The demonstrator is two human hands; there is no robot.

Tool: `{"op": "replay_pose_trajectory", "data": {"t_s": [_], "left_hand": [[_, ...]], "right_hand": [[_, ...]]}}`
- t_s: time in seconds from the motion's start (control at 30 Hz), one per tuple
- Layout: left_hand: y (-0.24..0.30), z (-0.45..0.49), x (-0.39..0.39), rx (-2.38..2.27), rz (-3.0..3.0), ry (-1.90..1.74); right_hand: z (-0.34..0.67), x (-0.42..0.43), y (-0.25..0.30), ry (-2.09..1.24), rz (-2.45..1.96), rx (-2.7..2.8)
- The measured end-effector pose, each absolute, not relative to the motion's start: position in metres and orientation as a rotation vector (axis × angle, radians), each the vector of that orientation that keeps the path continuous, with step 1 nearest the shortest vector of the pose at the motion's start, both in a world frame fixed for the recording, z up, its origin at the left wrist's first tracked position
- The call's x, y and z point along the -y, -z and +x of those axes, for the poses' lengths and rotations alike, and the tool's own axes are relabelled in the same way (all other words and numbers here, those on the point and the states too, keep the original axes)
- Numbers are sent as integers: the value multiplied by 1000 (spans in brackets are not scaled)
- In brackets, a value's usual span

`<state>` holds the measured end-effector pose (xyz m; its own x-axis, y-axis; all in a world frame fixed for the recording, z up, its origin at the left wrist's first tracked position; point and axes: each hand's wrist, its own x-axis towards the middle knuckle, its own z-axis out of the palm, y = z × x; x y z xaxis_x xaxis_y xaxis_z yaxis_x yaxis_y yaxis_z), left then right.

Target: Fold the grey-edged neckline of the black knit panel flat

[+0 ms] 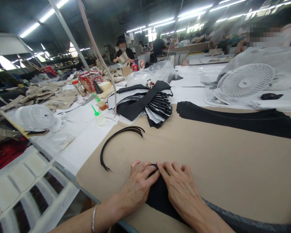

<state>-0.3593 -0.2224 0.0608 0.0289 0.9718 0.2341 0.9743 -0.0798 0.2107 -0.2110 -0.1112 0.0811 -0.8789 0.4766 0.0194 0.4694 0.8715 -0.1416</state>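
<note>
Black fabric piece (159,197) sits bottom centre of the frame, under both hands, its narrow end at the fingertips. Left hand (138,182): fingers narrow, thumb and forefinger nipping that end. Right hand (180,186): fingers bunched against the same end; can't tell if it's pinching or just pressing, thumb side is hidden. Fabric seems to run on under the right forearm to lower right.

Risks, my read: tip could slip or crease if the two hands pull unevenly. Right forearm may drag the long tail out of line. Near side lies close to the bench edge (84,191), lower left to bottom centre, so a pull toward the body could take it over.

Room: tan sheet (232,165) is broad and flat to the right and ahead; best way out. Ahead-left is tighter: curved black strips (102,152) lie loose, a wide elbow or sleeve could catch them.

Further up, black-and-white pile (145,102) upper centre and black stack (237,119) upper right bound the reach. Green-tipped bottles (99,119) just left of the pile; knock one, possible spill.
</note>
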Motion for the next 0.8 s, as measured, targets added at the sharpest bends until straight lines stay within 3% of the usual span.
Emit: {"op": "replay_pose_trajectory", "data": {"t_s": [0.37,0.8], "left_hand": [[-65,-359,223,2112,-2240,469],[-65,-358,222,2171,-2258,434]], "right_hand": [[-201,95,-75,-435,-772,2890],[-208,96,-84,-404,-713,2949]]}}
